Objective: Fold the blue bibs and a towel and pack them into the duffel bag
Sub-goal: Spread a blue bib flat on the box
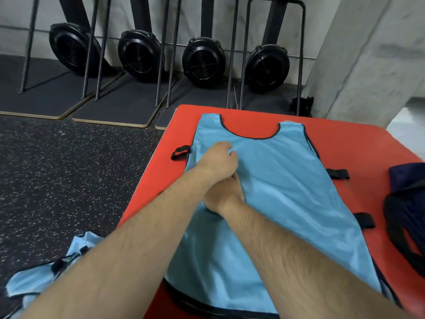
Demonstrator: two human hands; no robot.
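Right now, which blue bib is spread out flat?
The blue bib on the red mat, under both hands. The other bibs lie crumpled in a heap on the dark floor at lower left.

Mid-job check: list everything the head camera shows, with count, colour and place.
Light blue satin bib: one, spread flat on the mat.
Red padded mat: one, under the bib, with black strap handles.
Crumpled light blue bibs: a pile, count unclear, on the floor at lower left.
Dark navy duffel bag: one, at the mat's right edge.
Black round fan wheels: four, along the far wall.
Speckled black floor: left of the mat.
Left hand: pinches the bib's left side.
Right hand: crossed beneath the left, on the bib; grip unclear.
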